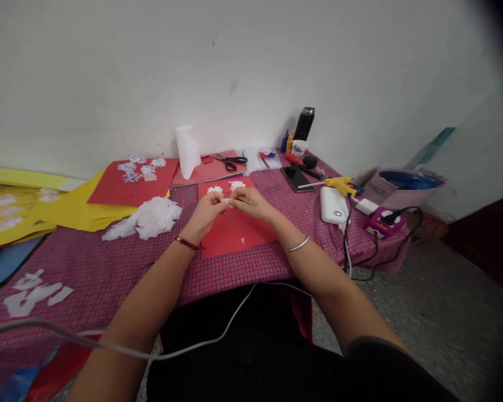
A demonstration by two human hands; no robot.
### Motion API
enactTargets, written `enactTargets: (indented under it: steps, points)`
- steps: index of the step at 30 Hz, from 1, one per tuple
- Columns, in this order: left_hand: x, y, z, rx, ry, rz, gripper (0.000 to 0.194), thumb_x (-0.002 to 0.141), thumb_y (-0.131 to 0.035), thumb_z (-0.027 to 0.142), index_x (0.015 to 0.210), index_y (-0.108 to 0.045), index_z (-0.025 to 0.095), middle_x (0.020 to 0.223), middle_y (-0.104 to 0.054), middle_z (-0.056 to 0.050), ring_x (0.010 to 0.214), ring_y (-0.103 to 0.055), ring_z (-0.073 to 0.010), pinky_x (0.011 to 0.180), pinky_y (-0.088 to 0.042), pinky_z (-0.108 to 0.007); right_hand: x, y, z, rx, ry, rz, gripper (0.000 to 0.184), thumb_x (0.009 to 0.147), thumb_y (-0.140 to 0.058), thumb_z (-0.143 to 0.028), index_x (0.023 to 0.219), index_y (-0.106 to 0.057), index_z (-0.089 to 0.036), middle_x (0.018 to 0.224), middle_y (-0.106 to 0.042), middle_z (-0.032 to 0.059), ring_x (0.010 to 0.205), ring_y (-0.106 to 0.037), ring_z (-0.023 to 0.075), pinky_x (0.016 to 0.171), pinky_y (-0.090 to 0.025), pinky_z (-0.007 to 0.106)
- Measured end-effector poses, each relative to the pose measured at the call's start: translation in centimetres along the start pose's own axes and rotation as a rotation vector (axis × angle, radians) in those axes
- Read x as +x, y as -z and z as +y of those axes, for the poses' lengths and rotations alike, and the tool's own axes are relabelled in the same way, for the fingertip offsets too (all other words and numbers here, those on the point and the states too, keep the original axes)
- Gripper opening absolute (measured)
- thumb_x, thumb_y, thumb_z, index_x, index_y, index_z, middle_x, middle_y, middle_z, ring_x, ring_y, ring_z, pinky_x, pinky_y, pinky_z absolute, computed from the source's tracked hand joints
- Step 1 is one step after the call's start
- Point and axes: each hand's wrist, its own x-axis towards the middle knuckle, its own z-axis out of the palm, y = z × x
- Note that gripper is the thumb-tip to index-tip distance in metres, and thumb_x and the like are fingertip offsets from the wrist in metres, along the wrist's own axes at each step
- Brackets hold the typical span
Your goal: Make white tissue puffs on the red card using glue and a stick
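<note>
A small, pale pinkish-white piece (227, 201), thin and soft-looking, is pinched between the fingertips of the left hand (208, 214) and the right hand (251, 202), which cover most of it, so its full shape cannot be told. It is held roughly level above the red sheet (230, 233) on the table (251, 271), just nearer the wearer than two white ruffled pieces (237, 185).

head-worn view, facing forward and down, arm's-length close over tabletop, wall beyond

Left hand (212, 210) and right hand (251, 202) pinch small pale piece (227, 202) over red paper (230, 231); white tissue pile (156, 218) on checked surface (151, 279), person's left.
</note>
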Motion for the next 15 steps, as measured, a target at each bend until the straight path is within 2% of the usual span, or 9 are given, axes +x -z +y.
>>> enactTargets:
  steps: [3,5,9,15]
  points:
    - [0.04,0.15,0.1,0.01,0.039,-0.009,0.021,0.058,-0.078,0.023,0.073,-0.064,0.018,0.069,-0.062,0.002,0.058,-0.05,-0.0088,0.057,-0.04,-0.023,0.03,0.07,0.05,0.005,-0.001,0.004,0.012,0.08,-0.061,-0.026,0.075,-0.054,-0.018,0.071,-0.056,-0.0009,0.067,-0.05,0.0126,0.062,-0.04,0.025]
    - [0.08,0.28,0.11,0.026,0.062,-0.016,0.018,0.06,-0.079,0.025,0.069,-0.066,0.017,0.064,-0.061,0.001,0.055,-0.048,-0.0087,0.055,-0.038,-0.023,0.03,0.16,0.01,0.004,-0.002,0.011,0.012,0.08,-0.061,-0.026,0.074,-0.053,-0.019,0.07,-0.055,-0.0012,0.067,-0.05,0.0127,0.062,-0.039,0.025]
    - [0.29,0.52,-0.12,0.03,0.081,0.021,0.023,0.064,-0.08,0.026,0.058,-0.059,0.018,0.054,-0.053,0.004,0.05,-0.044,-0.0078,0.051,-0.034,-0.023,-0.02,0.27,-0.16,-0.005,-0.005,0.024,0.012,0.081,-0.059,-0.027,0.075,-0.052,-0.02,0.066,-0.05,-0.003,0.065,-0.047,0.0133,0.06,-0.039,0.026]
    - [0.37,0.34,0.01,-0.06,0.107,0.078,0.027,0.063,-0.081,0.026,0.062,-0.055,0.018,0.065,-0.061,0.002,0.058,-0.055,-0.009,0.057,-0.045,-0.022,0.02,0.21,-0.49,-0.042,-0.011,0.036,0.011,0.082,-0.058,-0.024,0.074,-0.052,-0.019,0.069,-0.055,-0.0012,0.066,-0.05,0.0131,0.063,-0.041,0.026]
